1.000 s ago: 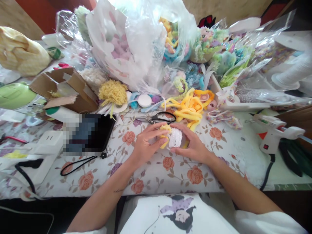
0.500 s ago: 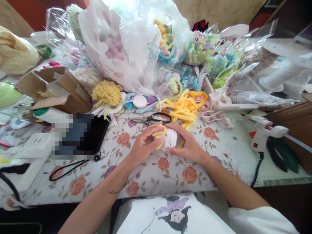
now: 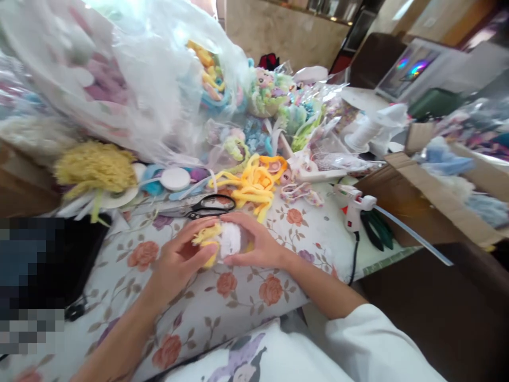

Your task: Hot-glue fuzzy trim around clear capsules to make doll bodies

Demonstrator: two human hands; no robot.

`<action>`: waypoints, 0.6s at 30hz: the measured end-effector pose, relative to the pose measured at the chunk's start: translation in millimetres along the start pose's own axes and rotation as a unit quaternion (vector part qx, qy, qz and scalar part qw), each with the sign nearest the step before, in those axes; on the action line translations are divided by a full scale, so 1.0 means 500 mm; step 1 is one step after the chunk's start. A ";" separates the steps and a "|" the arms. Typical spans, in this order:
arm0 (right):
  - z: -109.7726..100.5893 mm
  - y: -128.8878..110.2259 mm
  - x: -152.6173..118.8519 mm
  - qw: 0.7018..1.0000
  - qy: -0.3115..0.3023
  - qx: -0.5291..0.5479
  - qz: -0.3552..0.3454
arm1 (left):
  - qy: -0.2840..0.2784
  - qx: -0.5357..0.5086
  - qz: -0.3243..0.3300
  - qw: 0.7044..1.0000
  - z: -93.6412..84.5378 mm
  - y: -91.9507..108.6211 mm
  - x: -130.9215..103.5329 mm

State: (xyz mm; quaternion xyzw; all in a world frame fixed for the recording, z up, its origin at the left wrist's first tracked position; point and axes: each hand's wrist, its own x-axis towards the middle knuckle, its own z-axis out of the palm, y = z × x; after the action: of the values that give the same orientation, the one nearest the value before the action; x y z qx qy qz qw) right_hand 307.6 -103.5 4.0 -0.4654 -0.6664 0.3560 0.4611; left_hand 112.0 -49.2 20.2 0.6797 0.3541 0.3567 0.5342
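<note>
Between our two hands, over the near part of the counter [image 3: 246,318] with its rose-printed white cloth, we have a small, fuzzy yellow yarn-like tuft [image 3: 210,233] and a short, rounded white textile band [image 3: 231,241] side by side. We cannot tell whether the two are joined, or whether they touch the cloth.

Our left hand [image 3: 181,255] pinches the tuft, fingers above and thumb below. Our right hand [image 3: 258,244] curves round the band, its thumb along the near edge and its fingers over the far one.

We judge both pieces light and soft, with nothing brittle about them. The tuft should squash readily and may shed or snag strands, so we would take it by its thick middle and avoid the loose ends. The band looks a little firmer and not slippery; a gentle hold on its two edges should keep it round, where a hard squeeze could flatten it.

Black-handled metal scissors [image 3: 214,207] lie just beyond our fingers.
</note>
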 end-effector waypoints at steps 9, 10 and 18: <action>-0.044 -0.021 -0.022 0.998 0.026 -0.059 0.006 | 0.047 0.057 -0.085 0.994 0.000 0.020 0.000; -0.065 -0.023 -0.039 0.996 0.062 -0.060 0.014 | 0.056 0.056 -0.094 0.992 0.000 0.021 0.001; -0.267 0.030 -0.253 0.659 0.659 -0.314 0.179 | 0.115 0.121 -0.123 0.978 -0.024 0.038 -0.006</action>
State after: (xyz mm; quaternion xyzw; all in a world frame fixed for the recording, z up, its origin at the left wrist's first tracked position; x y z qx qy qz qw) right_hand 456.3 -212.5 -2.5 -0.8053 -0.1639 -0.1987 0.5340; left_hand 101.9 -49.5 40.6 0.6449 0.5346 0.3191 0.4433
